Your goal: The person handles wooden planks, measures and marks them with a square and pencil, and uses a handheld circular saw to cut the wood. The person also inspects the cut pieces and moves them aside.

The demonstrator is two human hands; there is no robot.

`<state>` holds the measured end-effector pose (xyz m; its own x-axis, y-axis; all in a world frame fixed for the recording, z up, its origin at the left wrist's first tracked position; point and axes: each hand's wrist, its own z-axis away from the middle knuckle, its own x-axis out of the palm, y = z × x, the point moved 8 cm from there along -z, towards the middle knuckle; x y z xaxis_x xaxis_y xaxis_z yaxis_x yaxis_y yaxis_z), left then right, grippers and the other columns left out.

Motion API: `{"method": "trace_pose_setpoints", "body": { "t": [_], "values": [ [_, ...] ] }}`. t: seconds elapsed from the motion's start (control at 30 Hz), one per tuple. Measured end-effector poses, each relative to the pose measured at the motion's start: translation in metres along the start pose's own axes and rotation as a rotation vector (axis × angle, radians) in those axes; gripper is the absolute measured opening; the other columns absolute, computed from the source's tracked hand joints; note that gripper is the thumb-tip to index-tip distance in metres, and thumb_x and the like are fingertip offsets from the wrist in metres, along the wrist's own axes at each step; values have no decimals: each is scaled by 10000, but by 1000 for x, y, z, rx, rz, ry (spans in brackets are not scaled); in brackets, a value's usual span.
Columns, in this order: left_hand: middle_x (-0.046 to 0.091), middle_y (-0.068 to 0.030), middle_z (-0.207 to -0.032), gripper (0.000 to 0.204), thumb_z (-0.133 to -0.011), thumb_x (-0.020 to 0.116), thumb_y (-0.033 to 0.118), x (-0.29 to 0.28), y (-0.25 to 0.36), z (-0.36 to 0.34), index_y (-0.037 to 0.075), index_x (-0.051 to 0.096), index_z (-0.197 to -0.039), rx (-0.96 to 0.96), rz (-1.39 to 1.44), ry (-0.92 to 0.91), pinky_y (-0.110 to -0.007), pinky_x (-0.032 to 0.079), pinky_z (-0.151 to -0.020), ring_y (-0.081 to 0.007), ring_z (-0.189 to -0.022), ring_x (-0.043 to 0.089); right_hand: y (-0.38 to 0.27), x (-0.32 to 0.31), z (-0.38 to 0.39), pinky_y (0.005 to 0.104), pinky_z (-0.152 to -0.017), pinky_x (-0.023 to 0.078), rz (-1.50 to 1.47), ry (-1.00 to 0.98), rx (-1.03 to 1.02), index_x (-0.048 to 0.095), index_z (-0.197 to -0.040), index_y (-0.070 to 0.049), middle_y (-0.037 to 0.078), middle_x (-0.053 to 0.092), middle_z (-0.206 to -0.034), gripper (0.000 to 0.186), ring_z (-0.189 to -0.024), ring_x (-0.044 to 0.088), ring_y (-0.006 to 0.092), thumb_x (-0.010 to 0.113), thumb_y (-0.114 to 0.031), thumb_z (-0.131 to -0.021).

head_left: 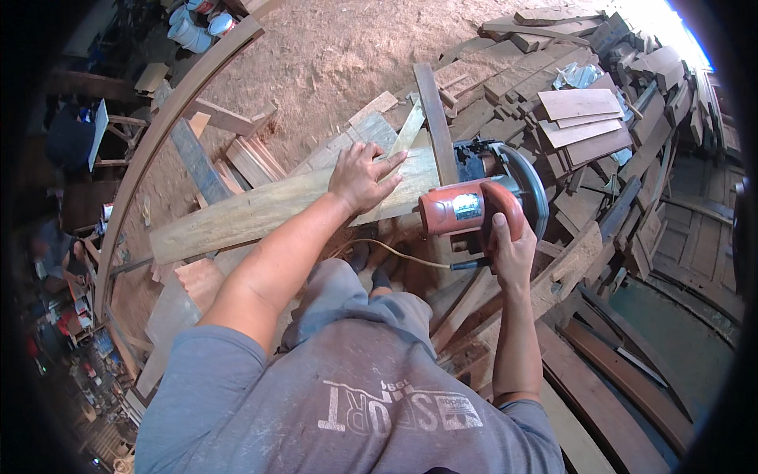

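A long pale wooden plank (245, 219) lies slantwise in front of me. My left hand (367, 178) rests on top of it, fingers spread. My right hand (511, 251) is wrapped round the rear handle of a red circular saw (454, 208). The saw sits at the plank's right end, its round guard (530, 183) facing right; the blade and the cutting spot are hidden from here. A darker wooden strip (434, 118) runs away from me just left of the saw's base plate. From the handle a yellowish cord (387, 247) trails left past my legs.
Stacked thin boards (580, 114) top a large heap of offcuts at the right. A long wooden beam (130, 174) stretches along the left. Sawdust covers the ground (332, 63) ahead, and white buckets (189, 33) stand at the far left. Long planks (600, 403) lie at lower right.
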<state>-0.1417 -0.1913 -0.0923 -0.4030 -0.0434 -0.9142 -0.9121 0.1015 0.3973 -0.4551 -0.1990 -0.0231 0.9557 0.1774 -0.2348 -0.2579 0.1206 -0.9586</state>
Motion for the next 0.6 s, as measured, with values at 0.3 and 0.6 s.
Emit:
{"method": "trace_pose_setpoints", "body": {
  "t": [0.3, 0.6],
  "values": [
    [654, -104, -1221, 465, -1008, 664, 511, -1, 2, 0, 342, 743, -1434, 4, -18, -1, -470, 411, -1077, -296, -1216, 561, 7, 6, -16, 195, -576, 378, -61, -3, -7, 701, -1418, -14, -39, 669, -890, 529, -669, 515, 22, 720, -418, -1077],
    [649, -89, -1274, 478, -1030, 617, 562, 0, 0, -1, 395, 704, -1470, -9, -41, -44, -481, 414, -1072, -287, -1248, 552, -9, 18, -31, 197, -573, 374, -111, 0, 6, 715, -1402, -19, -44, 666, -858, 505, -650, 504, 17, 716, -410, -1082]
  ]
}}
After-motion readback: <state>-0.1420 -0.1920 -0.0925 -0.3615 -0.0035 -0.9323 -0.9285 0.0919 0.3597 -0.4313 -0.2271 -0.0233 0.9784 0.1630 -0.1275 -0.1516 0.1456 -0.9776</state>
